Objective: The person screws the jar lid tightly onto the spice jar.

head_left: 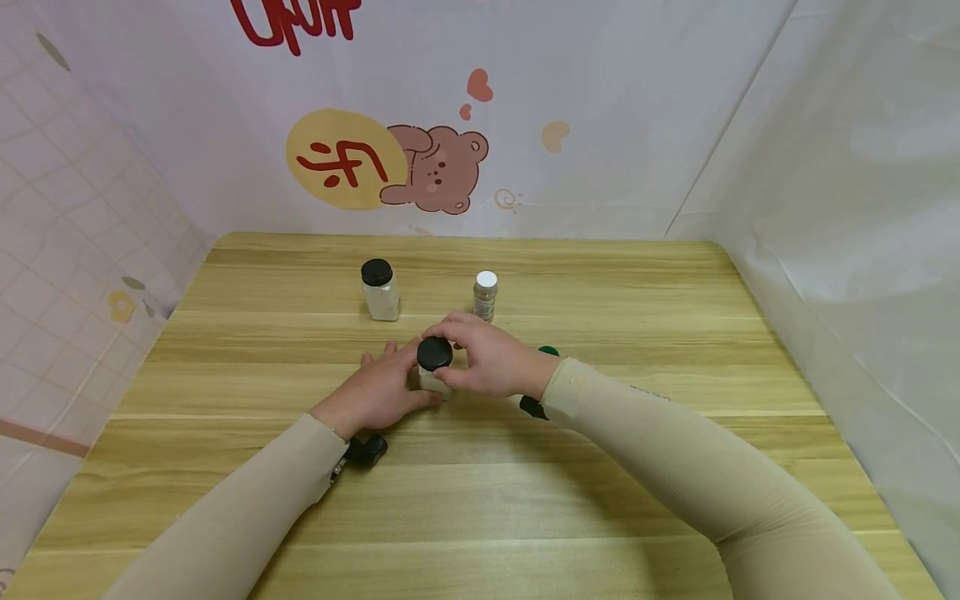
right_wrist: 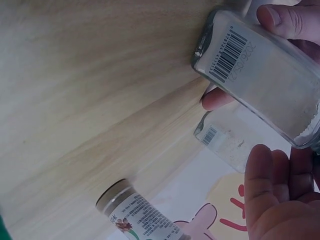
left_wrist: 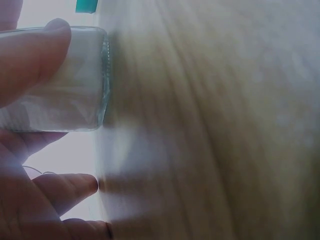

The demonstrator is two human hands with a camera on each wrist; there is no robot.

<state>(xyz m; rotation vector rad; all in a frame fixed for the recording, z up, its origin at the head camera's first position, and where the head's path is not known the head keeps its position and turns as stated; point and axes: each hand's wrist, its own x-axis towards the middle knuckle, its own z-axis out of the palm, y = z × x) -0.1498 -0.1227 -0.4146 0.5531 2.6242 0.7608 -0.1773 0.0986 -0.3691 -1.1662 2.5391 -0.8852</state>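
Between two hands, a glass jar (head_left: 430, 387) is being held upright: the left hand (head_left: 378, 393) is grasping its body, while the right hand (head_left: 489, 357) is curling thumb and fingers about its black lid (head_left: 435, 353). Beyond this jar, a second jar (head_left: 382, 298) is standing to its left and a white-capped bottle (head_left: 486, 298) to its right; a green lid (head_left: 550, 351) is also showing to its right. The right wrist view is revealing a barcode (right_wrist: 230, 52) that the head view is missing; the left wrist view is showing the thumb (left_wrist: 32, 62) lying across the glass.
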